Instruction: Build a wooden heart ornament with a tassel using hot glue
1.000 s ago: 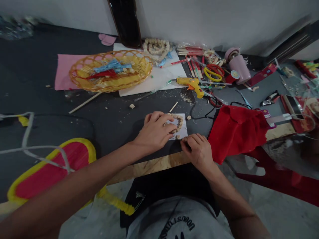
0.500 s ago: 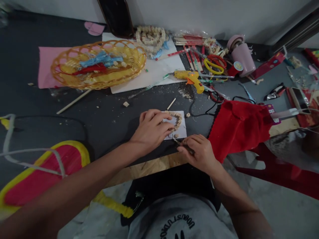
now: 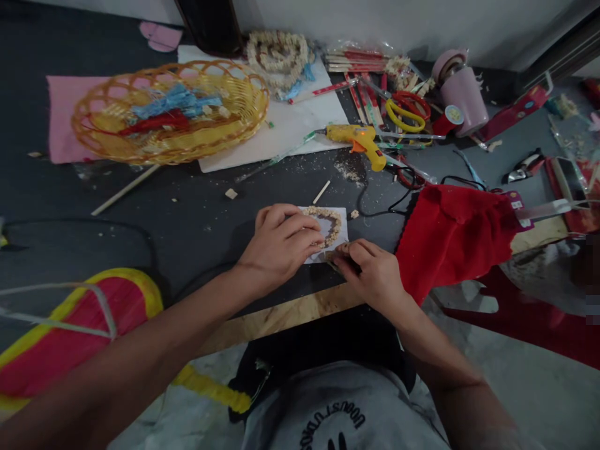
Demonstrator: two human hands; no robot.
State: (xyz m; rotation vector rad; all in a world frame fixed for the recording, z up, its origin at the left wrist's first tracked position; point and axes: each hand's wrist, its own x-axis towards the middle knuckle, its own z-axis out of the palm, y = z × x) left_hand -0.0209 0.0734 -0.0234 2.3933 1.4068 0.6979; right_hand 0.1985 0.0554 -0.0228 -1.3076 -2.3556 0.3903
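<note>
A small white card point(image 3: 342, 234) lies near the front edge of the dark table, with a ring of pale beads point(image 3: 336, 223) on it. My left hand point(image 3: 285, 240) rests over the left part of the card and ring, its fingers bent against the beads. My right hand point(image 3: 368, 265) is at the card's lower right corner, fingers pinched round a dark tool that is mostly hidden. Its tip is near the lower edge of the ring. A short pale stick point(image 3: 321, 192) lies just above the card.
Behind lie a woven basket point(image 3: 171, 156), a yellow glue gun point(image 3: 359, 139), scissors point(image 3: 404, 117), a pink bottle point(image 3: 464, 100) and bead strands point(image 3: 276, 59). Red cloth point(image 3: 454, 237) lies at the right, a pink-and-yellow piece point(image 3: 112, 306) at the left.
My right hand has moved slightly up and left, bringing the tool closer to the ring, and less of the tool shows. My left hand stays on the card. The camera view has shifted slightly.
</note>
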